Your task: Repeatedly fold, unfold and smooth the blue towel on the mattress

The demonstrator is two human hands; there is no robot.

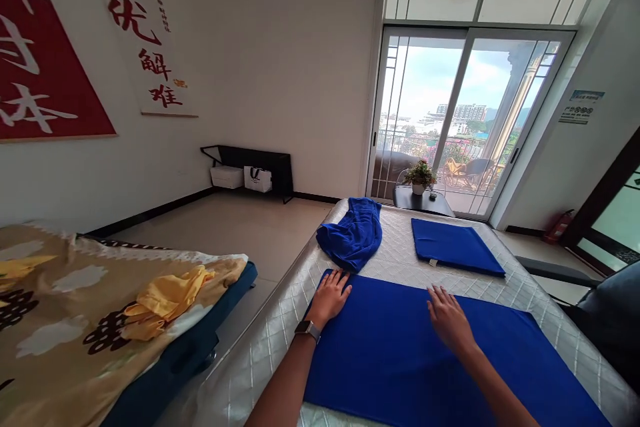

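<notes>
Scanning from the left, we see a yellow cloth [167, 300] bunched on a patterned bed [75, 387], well apart from our work. Next comes our left hand [329, 298], laid flat at the far left corner of the blue sheet [385, 343], fingers a little spread and gripping nothing; a crumpled cloth [354, 233] lies just beyond its fingertips. The blue sheet lies spread on the mattress [397, 257] before us. Further right, our right hand [449, 315] is outstretched near the far edge — holding nothing, though we cannot tell how firmly it presses. Beyond it lies a folded cloth [455, 247]. We judge the step as smoothing — the next move calls for flat palms and light, even pressure.
</notes>
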